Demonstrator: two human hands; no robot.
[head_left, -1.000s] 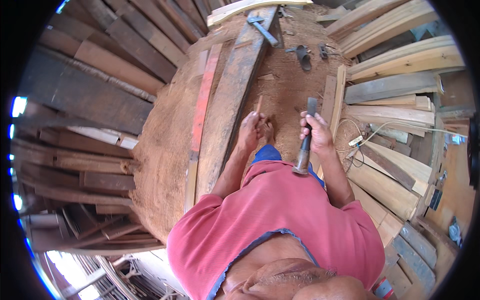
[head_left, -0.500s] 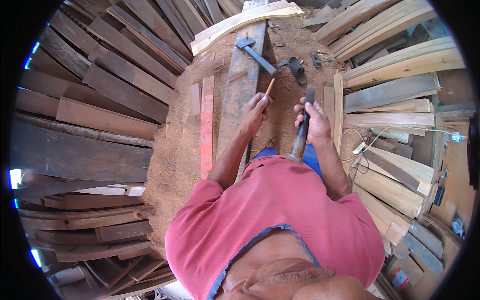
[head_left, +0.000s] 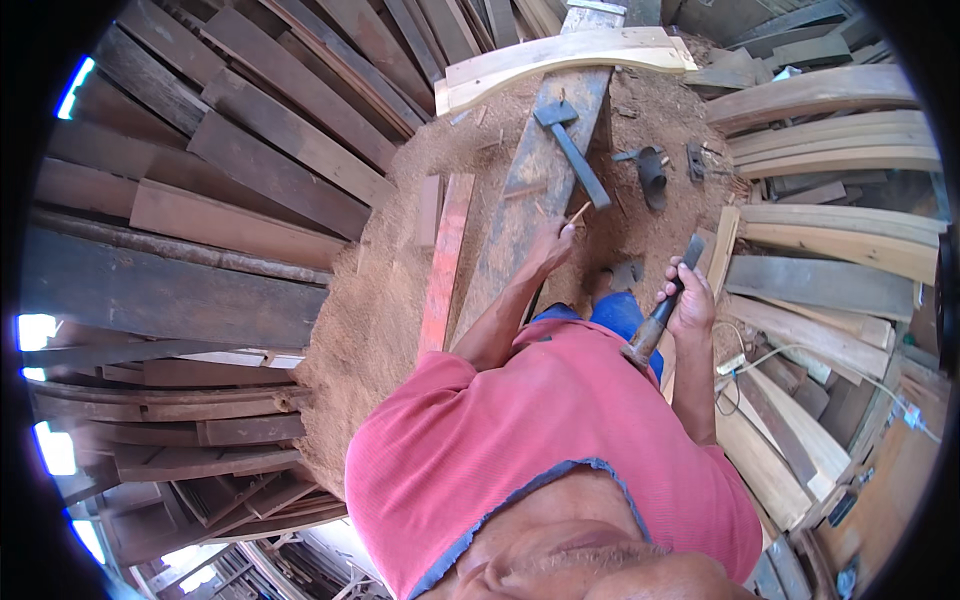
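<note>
My left hand (head_left: 552, 245) is closed around a thin wooden stick (head_left: 579, 214), whose tip points up and away from me over the edge of the worn plank (head_left: 520, 215). My right hand (head_left: 693, 302) grips what looks like a chisel (head_left: 657, 325) by its dark middle. Its flat grey end points away from me, and its thicker, brownish end points back toward my lap. On the plank beyond my left hand lies a hammer (head_left: 578, 160) with a square head and a grey handle. The lower fingers of my left hand are partly hidden.
A curved pale board (head_left: 570, 65) lies across the plank's far end. A reddish strip of wood (head_left: 446, 265) lies left of the plank on sawdust (head_left: 370, 300). A dark sandal (head_left: 652, 180) sits beyond my right hand. Stacked boards (head_left: 170, 290) line both sides, and a cable (head_left: 850, 375) runs at right.
The view has shifted, so the surroundings sit further right. My left hand with the stick is lower beside the hammer's handle. The chisel in my right hand has tilted and moved outward.
</note>
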